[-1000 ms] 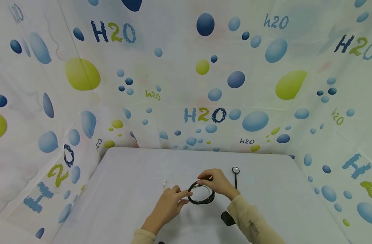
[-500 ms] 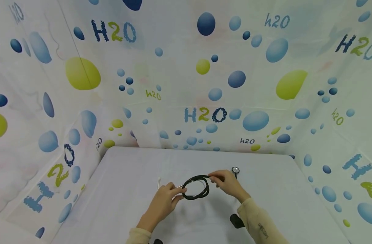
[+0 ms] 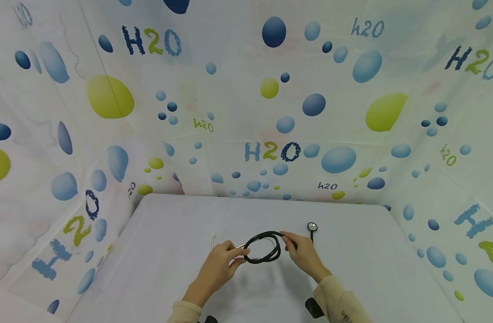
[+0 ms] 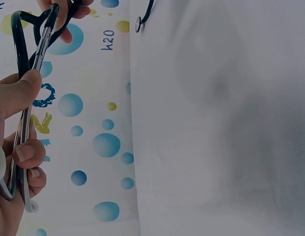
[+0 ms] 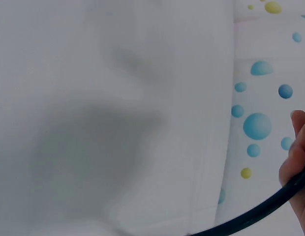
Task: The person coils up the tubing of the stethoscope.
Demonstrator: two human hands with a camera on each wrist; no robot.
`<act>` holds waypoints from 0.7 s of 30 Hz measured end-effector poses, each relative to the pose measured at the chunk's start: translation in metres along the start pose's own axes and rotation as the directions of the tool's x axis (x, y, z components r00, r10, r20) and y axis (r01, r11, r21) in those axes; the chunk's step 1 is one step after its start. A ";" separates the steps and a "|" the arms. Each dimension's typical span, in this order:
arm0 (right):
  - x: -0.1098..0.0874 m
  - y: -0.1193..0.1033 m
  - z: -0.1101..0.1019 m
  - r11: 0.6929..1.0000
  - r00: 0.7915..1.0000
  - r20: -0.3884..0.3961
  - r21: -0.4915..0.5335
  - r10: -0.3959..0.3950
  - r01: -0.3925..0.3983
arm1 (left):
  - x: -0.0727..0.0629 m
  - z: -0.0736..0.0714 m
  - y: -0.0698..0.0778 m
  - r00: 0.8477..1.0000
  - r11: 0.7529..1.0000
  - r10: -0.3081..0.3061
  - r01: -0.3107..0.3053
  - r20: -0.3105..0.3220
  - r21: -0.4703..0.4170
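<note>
A stethoscope [image 3: 266, 259] with black tubing is held up over the white table, its tube looped into a ring between both hands. My left hand [image 3: 219, 264] grips the metal ear tubes [image 4: 42, 49] and the near side of the loop, thumb on top. A white eartip [image 3: 213, 236] sticks out beyond that hand. My right hand [image 3: 305, 255] pinches the tubing at the right side of the ring. From there the black tube [image 5: 256, 212] runs down past the wrist in the right wrist view. The round chest piece [image 3: 312, 227] lies on the table beyond the right hand.
The table [image 3: 182, 224] has a white cover. A curtain [image 3: 230, 89] printed with drops and "H2O" stands behind it and on both sides. Dark wrist mounts [image 3: 314, 308] show near the sleeves [image 3: 341, 300].
The right hand has moved right, drawing the tube outward from the loop. The left hand has shifted slightly left and still holds the ear tubes.
</note>
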State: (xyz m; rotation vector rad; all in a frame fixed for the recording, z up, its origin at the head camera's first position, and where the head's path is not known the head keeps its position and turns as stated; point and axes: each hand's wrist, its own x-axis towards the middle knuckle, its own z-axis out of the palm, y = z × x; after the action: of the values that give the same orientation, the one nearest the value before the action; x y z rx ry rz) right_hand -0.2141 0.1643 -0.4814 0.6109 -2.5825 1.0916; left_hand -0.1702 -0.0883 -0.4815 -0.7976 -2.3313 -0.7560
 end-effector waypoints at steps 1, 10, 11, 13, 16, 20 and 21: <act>0.001 0.000 0.001 1.000 0.999 -0.031 -0.004 -0.011 0.011 | 0.000 0.000 0.000 1.000 1.000 0.000 0.000 0.001 -0.002; 0.003 -0.003 -0.001 0.998 0.994 -0.088 0.007 -0.062 0.063 | 0.001 -0.003 0.001 0.998 0.998 -0.067 0.066 -0.018 -0.003; 0.003 -0.004 -0.002 0.999 0.996 -0.066 -0.001 -0.052 0.052 | 0.001 -0.003 0.001 0.997 0.997 -0.076 0.076 -0.019 0.000; 0.001 -0.006 -0.003 0.999 0.999 -0.014 -0.032 -0.032 0.032 | 0.001 -0.003 0.000 0.995 0.995 -0.101 0.101 -0.025 0.008; -0.004 -0.009 -0.005 0.998 0.998 0.059 -0.064 -0.007 0.010 | 0.001 -0.004 -0.002 0.989 0.990 -0.138 0.139 -0.052 0.017; -0.012 -0.012 -0.003 0.995 0.992 0.127 -0.098 -0.001 0.013 | 0.004 -0.006 -0.003 0.978 0.984 -0.177 0.178 -0.109 -0.002; -0.014 -0.014 -0.001 0.994 0.991 0.136 -0.108 -0.009 0.024 | 0.005 -0.006 -0.003 0.977 0.984 -0.179 0.179 -0.117 -0.009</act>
State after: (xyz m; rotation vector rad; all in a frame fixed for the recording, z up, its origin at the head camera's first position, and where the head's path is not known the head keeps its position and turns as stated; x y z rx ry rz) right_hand -0.1952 0.1604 -0.4774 0.7014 -2.7253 0.9261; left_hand -0.1740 -0.0926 -0.4752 -0.5322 -2.3180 -0.8537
